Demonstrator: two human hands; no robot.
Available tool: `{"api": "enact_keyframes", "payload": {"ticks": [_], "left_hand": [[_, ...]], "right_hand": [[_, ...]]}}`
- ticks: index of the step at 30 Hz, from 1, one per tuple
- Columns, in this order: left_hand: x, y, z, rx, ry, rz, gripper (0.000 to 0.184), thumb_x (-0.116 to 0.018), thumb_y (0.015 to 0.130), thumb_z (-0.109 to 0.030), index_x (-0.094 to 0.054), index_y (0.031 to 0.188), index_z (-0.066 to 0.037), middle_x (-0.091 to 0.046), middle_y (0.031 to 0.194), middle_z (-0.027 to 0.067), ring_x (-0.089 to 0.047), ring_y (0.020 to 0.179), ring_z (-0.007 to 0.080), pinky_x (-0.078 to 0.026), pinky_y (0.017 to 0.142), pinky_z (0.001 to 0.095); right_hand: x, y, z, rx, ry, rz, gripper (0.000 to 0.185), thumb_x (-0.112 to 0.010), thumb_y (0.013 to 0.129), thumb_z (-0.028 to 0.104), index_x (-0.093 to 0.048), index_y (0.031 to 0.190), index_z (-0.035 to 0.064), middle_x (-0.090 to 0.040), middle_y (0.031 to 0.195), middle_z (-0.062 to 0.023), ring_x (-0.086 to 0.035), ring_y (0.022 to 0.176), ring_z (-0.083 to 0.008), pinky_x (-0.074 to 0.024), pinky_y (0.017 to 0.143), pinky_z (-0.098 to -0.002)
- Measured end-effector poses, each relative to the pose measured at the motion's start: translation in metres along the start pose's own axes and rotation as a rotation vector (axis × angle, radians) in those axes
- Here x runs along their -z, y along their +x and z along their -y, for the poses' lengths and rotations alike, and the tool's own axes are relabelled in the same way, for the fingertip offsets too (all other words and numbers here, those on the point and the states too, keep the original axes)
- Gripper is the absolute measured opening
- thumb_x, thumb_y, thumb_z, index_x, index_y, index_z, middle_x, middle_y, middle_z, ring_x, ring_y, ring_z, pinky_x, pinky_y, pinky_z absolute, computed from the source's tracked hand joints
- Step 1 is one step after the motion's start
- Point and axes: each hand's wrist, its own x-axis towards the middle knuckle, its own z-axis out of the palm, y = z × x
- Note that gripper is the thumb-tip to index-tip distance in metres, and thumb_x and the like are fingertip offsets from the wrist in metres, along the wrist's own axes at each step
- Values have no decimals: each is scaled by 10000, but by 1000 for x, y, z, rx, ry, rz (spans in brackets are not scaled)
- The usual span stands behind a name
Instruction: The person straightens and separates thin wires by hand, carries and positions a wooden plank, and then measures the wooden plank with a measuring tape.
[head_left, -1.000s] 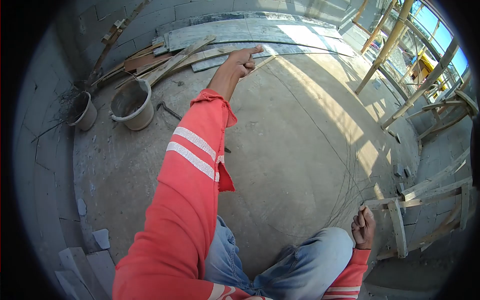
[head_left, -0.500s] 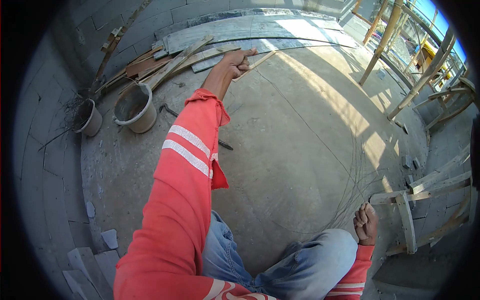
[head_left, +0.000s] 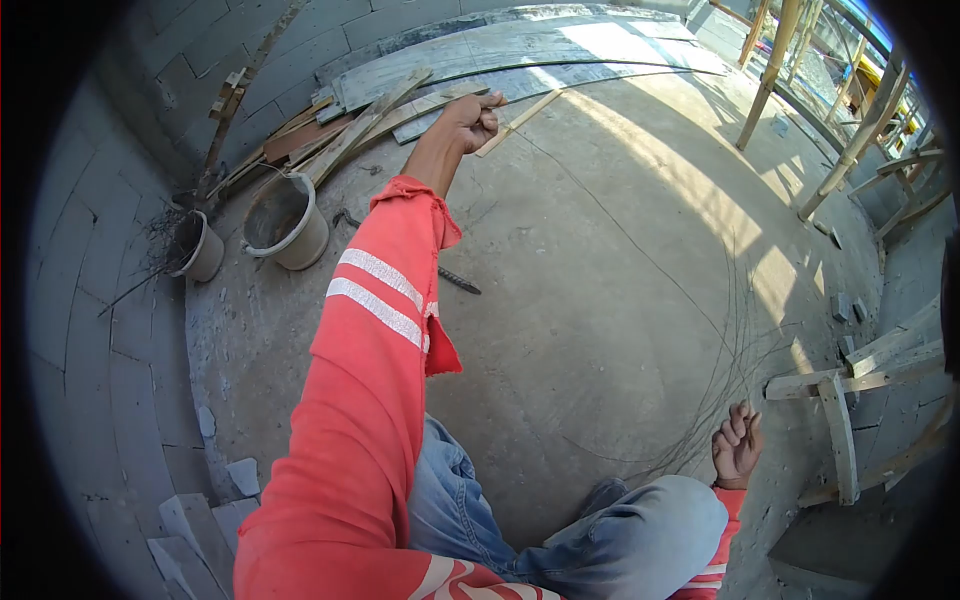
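Note:
My left hand [head_left: 472, 118] is stretched far forward, its fingers closed in a pinch on a thin dark wire [head_left: 640, 248]. From near that hand the wire runs down to the right across the concrete floor, into loose loops of wire [head_left: 690, 440]. Beside my right knee, my right hand [head_left: 738, 442] is raised palm up with its fingers loosely bent and apart; no wire shows between them. The loops lie just to the left of this hand.
Two buckets [head_left: 290, 225] [head_left: 200, 250] stand at the left, near a dark bar [head_left: 458, 281]. Boards and planks [head_left: 375, 120] lie by the back wall. Bamboo poles [head_left: 770, 75] rise at the right, above a wooden frame [head_left: 840, 425]. Block pieces [head_left: 195, 530] lie at lower left.
My right hand's fingers have loosened from their pinch, and the wire end has come away from them. My left hand has shifted slightly left. The view has turned a little.

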Motion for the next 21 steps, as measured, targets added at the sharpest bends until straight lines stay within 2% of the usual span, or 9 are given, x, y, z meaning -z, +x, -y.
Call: {"api": "enact_keyframes", "payload": {"ticks": [3,5,8,11,15,17,18,20,21], "left_hand": [[-1,-3,3,47,53,24,186,-638,964,-162,-620,1038,8,-415,761,-18,-328,582,50,-345,458,168],[-6,-8,5,21,77,6,185,-650,953,-148,-624,1045,11,-485,924,40,-384,663,74,-413,512,171],[-7,-9,6,17,54,-59,206,-593,979,-124,-583,1070,60,-500,1007,81,-492,725,132,-536,622,225],[8,11,6,-76,77,-183,205,-495,1009,-112,-526,1115,61,-510,1116,184,-583,892,258,-607,745,300],[15,4,-5,-140,-29,-285,267,-253,1045,-123,-381,1201,53,-487,1299,335,-599,1121,412,-632,800,382],[16,1,-9,-128,24,-254,396,-246,1005,-65,-208,1386,37,-527,1269,350,-653,1004,409,-638,720,412],[12,-5,-8,-126,65,-272,402,-252,1011,-76,-219,1396,35,-557,1240,338,-674,955,403,-634,683,391],[7,-9,-6,-126,107,-289,408,-258,1016,-86,-229,1405,33,-586,1212,326,-695,906,396,-631,645,369],[6,-7,-3,-146,153,-260,415,-270,1020,-90,-234,1413,38,-599,1203,317,-704,893,386,-617,610,342]], "right_hand": [[15,19,-10,18,-317,-383,265,-599,961,183,-603,751,20,-509,612,3,-409,520,-95,-339,504,-270],[30,23,-39,-8,-1454,-313,186,-602,946,124,-648,821,-5,-539,604,6,-473,548,-92,-370,524,-270],[0,17,-57,-495,-1381,210,126,-599,931,66,-669,872,-21,-576,629,-12,-519,576,-98,-391,545,-272],[-27,14,-47,-653,-1073,343,195,-575,957,113,-661,848,-23,-570,603,-28,-494,551,-90,-383,527,-289],[24,8,-51,23,-460,280,254,-535,986,169,-650,868,-24,-580,602,-31,-472,538,-75,-365,501,-294],[22,19,-46,-53,-125,-140,294,-511,1003,219,-640,896,-22,-573,579,-21,-459,535,-65,-347,486,-292],[23,20,-52,-52,-120,-140,294,-511,1003,219,-640,896,-22,-573,579,-21,-459,535,-65,-347,486,-292],[23,22,-74,-232,-1092,-374,265,-528,997,220,-628,938,-18,-577,594,-10,-465,544,-68,-341,484,-278],[25,19,-81,-232,-1089,-372,265,-528,997,220,-628,938,-18,-577,594,-10,-465,544,-68,-341,484,-278]]}}
